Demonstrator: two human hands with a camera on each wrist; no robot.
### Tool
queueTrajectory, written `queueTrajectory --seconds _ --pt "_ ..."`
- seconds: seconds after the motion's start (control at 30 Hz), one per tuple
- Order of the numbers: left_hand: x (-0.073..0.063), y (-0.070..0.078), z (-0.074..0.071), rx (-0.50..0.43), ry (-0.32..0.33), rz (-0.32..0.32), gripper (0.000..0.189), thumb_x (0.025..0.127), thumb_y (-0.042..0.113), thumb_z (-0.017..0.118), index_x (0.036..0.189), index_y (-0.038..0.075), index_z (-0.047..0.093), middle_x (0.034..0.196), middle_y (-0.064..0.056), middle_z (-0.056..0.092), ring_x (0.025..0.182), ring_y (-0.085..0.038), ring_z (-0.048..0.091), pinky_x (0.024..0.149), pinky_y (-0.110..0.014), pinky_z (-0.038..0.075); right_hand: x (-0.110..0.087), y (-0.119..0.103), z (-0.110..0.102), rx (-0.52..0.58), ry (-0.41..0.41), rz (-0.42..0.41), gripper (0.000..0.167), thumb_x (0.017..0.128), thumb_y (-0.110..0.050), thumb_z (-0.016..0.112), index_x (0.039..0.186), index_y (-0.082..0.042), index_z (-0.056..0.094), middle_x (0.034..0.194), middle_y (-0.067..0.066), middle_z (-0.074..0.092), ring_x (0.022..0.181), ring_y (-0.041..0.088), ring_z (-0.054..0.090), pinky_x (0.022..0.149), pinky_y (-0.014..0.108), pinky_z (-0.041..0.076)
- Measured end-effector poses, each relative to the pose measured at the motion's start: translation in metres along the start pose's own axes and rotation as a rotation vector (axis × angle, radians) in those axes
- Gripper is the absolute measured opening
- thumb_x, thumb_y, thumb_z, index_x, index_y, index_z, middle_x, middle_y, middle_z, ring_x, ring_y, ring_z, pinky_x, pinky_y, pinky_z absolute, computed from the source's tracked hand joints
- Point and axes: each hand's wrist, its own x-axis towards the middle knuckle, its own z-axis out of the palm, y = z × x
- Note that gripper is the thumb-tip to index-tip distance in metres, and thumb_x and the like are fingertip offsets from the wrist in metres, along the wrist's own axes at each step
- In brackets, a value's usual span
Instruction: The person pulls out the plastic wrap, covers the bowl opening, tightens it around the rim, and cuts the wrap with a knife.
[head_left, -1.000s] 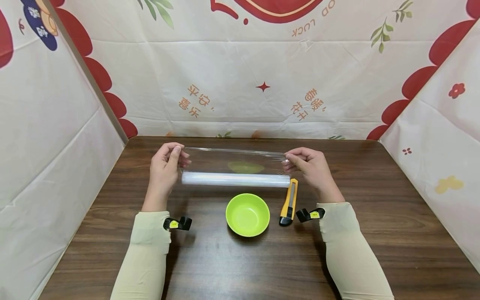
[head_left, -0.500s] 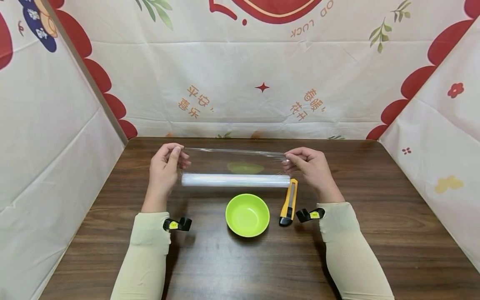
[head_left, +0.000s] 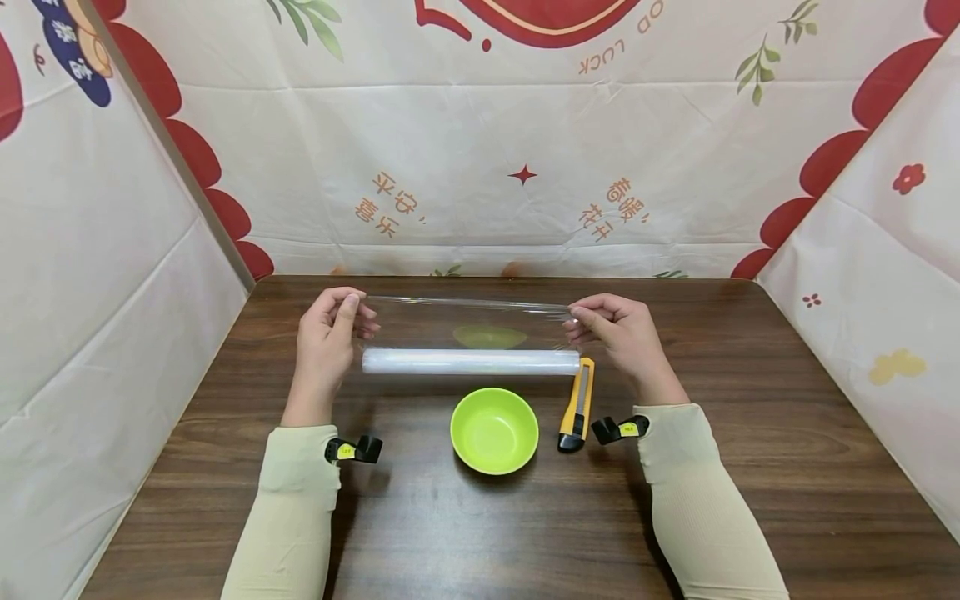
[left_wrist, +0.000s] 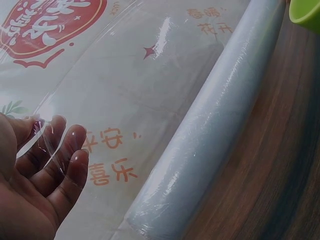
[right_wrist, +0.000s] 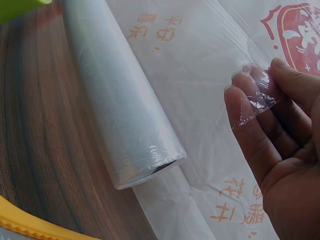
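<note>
A sheet of clear plastic wrap (head_left: 420, 321) stretches between both hands, drawn up from its roll (head_left: 471, 362). My left hand (head_left: 328, 337) pinches one corner of its top edge between thumb and finger; in the left wrist view the film drapes over the fingers (left_wrist: 65, 182). Its other corner is pinched by my right hand (head_left: 617, 337), with crumpled film across the fingertips (right_wrist: 239, 107) in the right wrist view. On the near side of the roll sits a lime-green bowl (head_left: 495, 431). A yellow utility knife (head_left: 577, 406) lies right of the bowl, its tip close to the roll's right end.
The brown wooden table (head_left: 450, 533) extends around these things. Printed white cloth (head_left: 480, 167) hangs behind it and on both sides. A black camera mount (head_left: 356, 449) is strapped at the left wrist, and another black mount (head_left: 619, 430) at the right wrist.
Both hands keep their pinch on the plastic wrap. The head view has shifted very slightly; the roll, bowl and knife stay in place.
</note>
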Motion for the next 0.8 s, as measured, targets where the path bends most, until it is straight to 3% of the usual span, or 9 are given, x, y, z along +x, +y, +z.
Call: queueTrajectory --seconds 0.13,0.4,0.8 --pt "0.0004 0.0002 -0.0001 -0.007 0.001 0.013 0.028 0.101 0.030 0.049 0.107 0.005 0.060 0.089 -0.023 0.066 0.068 -0.015 0.067 0.064 -0.028 0.056 -0.0001 -0.0005 -0.0003 -0.004 -0.001 0.002 0.033 0.095 -0.021 0.062 0.110 0.008 0.063 0.084 -0.002 0.075 0.075 0.016 0.072 0.069 0.037 0.060" --pt "0.0003 0.0013 -0.0008 -0.003 -0.005 0.010 0.035 0.102 0.029 0.049 0.112 -0.003 0.058 0.089 -0.023 0.065 0.069 -0.014 0.067 0.065 -0.028 0.056 0.0005 -0.0008 -0.0010 -0.030 0.001 -0.007 0.032 0.095 -0.020 0.062 0.110 0.008 0.063 0.084 -0.002 0.075 0.074 0.015 0.072 0.069 0.038 0.060" --pt "-0.0008 0.0022 -0.0011 0.009 -0.006 -0.002 0.034 0.102 0.029 0.049 0.111 -0.001 0.059 0.089 -0.021 0.066 0.071 -0.019 0.068 0.066 -0.027 0.056 -0.0003 -0.0018 -0.0016 -0.021 0.001 -0.001 0.021 0.095 -0.017 0.062 0.105 0.000 0.067 0.083 -0.003 0.075 0.074 0.015 0.072 0.067 0.032 0.060"
